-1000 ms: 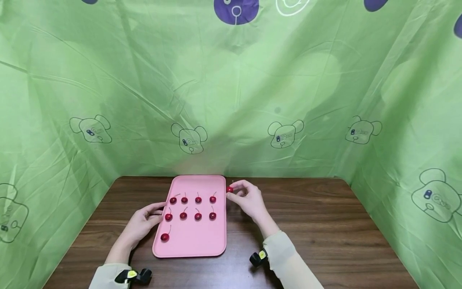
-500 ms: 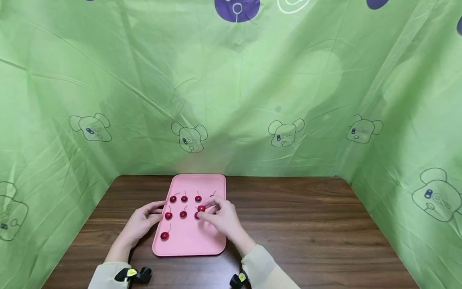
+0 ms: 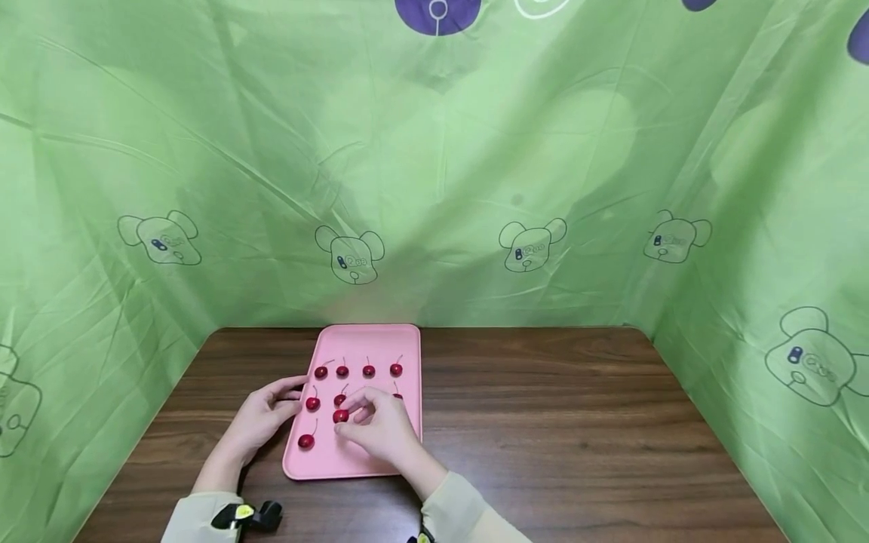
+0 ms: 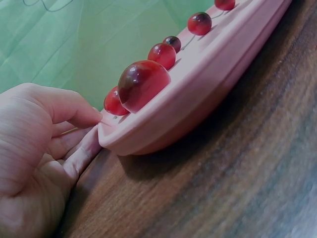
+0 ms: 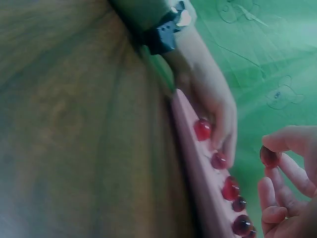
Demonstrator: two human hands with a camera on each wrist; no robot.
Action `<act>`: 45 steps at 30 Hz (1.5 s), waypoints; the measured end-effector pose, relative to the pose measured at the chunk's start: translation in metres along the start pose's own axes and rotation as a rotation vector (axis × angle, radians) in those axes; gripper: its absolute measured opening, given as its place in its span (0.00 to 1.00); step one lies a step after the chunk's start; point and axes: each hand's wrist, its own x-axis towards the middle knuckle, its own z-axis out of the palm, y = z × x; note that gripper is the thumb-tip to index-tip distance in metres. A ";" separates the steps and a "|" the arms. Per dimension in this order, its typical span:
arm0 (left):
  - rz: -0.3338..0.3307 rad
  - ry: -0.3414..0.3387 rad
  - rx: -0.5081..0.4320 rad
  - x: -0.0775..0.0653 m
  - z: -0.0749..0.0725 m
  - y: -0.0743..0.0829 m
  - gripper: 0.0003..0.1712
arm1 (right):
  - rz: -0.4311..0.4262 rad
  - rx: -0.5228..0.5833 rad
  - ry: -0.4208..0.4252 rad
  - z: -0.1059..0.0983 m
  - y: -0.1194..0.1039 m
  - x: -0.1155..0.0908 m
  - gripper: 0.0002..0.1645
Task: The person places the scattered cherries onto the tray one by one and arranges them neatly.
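In the head view a pink tray (image 3: 353,460) lies on the wooden table, bearing several red cherries with thin stems. Four-sided rows show a far row, including a cherry (image 3: 396,369) at its right end, and a second row partly hidden by my right hand. A lone cherry (image 3: 306,441) sits near the tray's front left. My right hand (image 3: 380,430) is above the tray, pinching another cherry (image 3: 340,416) between thumb and fingertips. At the tray's left edge my left hand (image 3: 258,415) holds the rim; the left wrist view shows its fingertips (image 4: 96,116) against the tray's corner.
The brown wooden table (image 3: 543,437) extends to the right of the tray. Green cloth (image 3: 448,151) with printed bear heads hangs behind and at both sides. The tray's far end stands close to the back cloth.
My right hand has carried its cherry from beside the tray's right edge leftward and nearer, over the tray's middle. My left hand stays at the left rim.
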 end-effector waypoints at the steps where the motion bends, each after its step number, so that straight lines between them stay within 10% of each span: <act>1: -0.001 -0.002 -0.003 0.000 0.000 0.000 0.29 | -0.001 -0.005 -0.009 0.002 0.001 -0.001 0.15; 45: -0.016 -0.001 0.001 -0.001 0.000 0.000 0.29 | 0.021 -0.150 -0.132 0.008 0.017 -0.006 0.19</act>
